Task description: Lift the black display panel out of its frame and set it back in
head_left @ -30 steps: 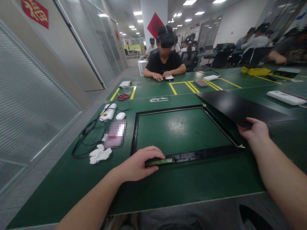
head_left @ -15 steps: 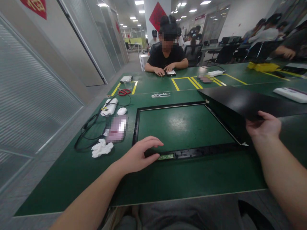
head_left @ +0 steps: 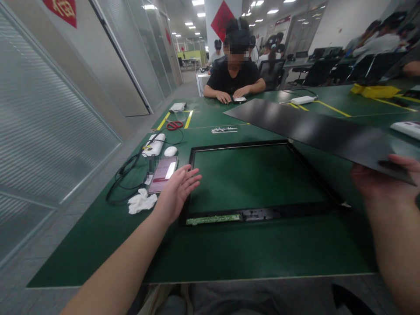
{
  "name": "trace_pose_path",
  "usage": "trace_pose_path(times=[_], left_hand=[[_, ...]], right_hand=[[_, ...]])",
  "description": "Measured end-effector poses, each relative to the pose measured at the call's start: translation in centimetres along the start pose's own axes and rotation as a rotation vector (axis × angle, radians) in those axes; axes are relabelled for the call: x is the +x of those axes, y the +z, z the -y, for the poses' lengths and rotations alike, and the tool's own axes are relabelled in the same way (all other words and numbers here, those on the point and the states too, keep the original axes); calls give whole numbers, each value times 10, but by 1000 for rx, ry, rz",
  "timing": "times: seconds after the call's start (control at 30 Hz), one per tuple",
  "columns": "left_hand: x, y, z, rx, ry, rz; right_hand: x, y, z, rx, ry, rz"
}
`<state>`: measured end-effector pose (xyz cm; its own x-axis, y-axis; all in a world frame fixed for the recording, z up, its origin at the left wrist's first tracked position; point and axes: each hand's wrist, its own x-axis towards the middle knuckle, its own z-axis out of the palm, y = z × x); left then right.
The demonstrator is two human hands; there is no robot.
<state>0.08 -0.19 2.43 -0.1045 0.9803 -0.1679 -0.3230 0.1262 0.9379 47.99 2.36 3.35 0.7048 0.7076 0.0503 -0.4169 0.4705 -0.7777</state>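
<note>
At the left of the view, a black cable [head_left: 113, 186] lay looped on the desk [head_left: 262, 256], with a crumpled tissue [head_left: 142, 201] beside it. We saw a white box [head_left: 155, 145] above the tissue, then a phone [head_left: 161, 174], a white oval thing [head_left: 170, 151] past its top end, and red scissors [head_left: 175, 125] higher up. Our left hand [head_left: 177, 192] was released, fingers spread, at the left side of the black frame [head_left: 282, 212]; we could not tell whether they touched. The frame lay flat at the centre, a green board [head_left: 213, 219] along its lower left. Above it were white strips [head_left: 224, 130] and, top centre, a seated co-worker [head_left: 234, 78]. At the right, we held the black panel [head_left: 311, 127] aslant, partly hiding the frame's upper right corner, our right hand [head_left: 382, 183] grasping its lower right end.
</note>
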Motion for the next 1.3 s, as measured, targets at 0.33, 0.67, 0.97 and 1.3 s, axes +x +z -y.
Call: trace_pose_path(times=[0.33, 0.67, 0.97, 1.3], left_hand=[[-1, 1, -15, -264, -130, 90], [-5, -5, -19, -272, 66, 82], [-9, -2, -24, -215, 181, 47], [-12, -3, -23, -137, 199, 76]], right_hand=[[-20, 3, -7, -233, 42, 111], [-35, 13, -13, -470, 511, 137], [-24, 11, -21, -579, 550, 369], [-18, 6, -24, -713, 385, 274]])
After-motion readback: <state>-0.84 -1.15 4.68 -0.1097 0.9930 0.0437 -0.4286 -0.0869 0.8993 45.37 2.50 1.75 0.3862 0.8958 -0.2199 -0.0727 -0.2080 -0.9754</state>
